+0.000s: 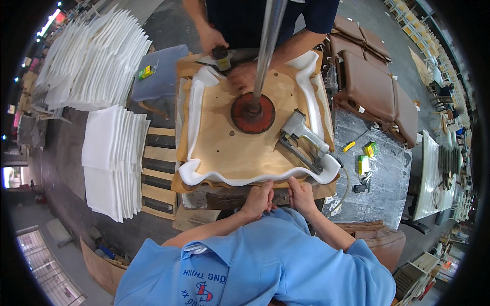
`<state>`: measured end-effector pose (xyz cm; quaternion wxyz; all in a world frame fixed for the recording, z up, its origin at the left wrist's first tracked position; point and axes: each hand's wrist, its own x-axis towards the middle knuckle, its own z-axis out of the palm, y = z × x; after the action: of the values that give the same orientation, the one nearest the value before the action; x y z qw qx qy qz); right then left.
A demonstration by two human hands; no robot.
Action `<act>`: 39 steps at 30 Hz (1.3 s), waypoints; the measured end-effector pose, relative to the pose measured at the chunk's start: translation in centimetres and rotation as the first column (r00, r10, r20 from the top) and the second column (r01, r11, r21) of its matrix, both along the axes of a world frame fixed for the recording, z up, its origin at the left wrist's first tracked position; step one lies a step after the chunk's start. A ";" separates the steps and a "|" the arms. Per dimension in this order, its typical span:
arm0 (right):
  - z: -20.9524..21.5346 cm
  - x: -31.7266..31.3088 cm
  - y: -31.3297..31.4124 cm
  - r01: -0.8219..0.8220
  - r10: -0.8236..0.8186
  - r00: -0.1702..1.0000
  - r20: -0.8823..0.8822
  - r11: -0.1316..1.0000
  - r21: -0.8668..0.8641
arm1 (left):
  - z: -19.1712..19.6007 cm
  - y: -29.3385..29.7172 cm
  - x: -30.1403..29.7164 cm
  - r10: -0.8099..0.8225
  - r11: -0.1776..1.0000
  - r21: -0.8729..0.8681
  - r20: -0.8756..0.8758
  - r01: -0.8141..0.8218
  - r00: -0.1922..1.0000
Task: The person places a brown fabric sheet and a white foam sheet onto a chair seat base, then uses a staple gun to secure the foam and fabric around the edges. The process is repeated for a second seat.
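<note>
Workbench (357,194) bears yellow-green boxes (370,148); both hands (279,198) pinch white foam edge (240,180)

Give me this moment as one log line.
left hand | gripping white padding edge || right hand | same edge || staple gun | lying on wooden panel

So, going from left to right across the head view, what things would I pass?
Fanned stack of white foam sheets → tan plywood seat board edged in white foam → round rust-red press disc → grey metal staple gun → small green-yellow boxes → brown leather seat cushions.
</note>
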<state>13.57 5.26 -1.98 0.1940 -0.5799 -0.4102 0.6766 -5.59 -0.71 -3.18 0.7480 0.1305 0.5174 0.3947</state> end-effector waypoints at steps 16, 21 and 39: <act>0.9 -8.8 1.0 -0.012 -0.200 0.964 -0.173 0.619 -0.785 | 2.6 -1.3 -9.8 0.269 0.826 -0.497 -0.071 -0.268 0.961; 0.6 -9.7 1.8 -0.093 0.063 0.995 -0.072 0.811 -0.578 | 2.0 0.3 -10.3 0.164 0.848 -0.493 -0.103 -0.194 0.981; 3.5 -5.0 -0.7 0.151 -0.256 0.963 -0.089 0.781 -0.606 | 3.4 -6.3 -14.3 0.196 0.907 -0.353 -0.129 -0.230 0.972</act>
<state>8.59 4.61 1.53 0.1086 -0.5936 -0.0950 0.7917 -19.91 -6.99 0.23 0.6875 -0.0506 0.6261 0.3644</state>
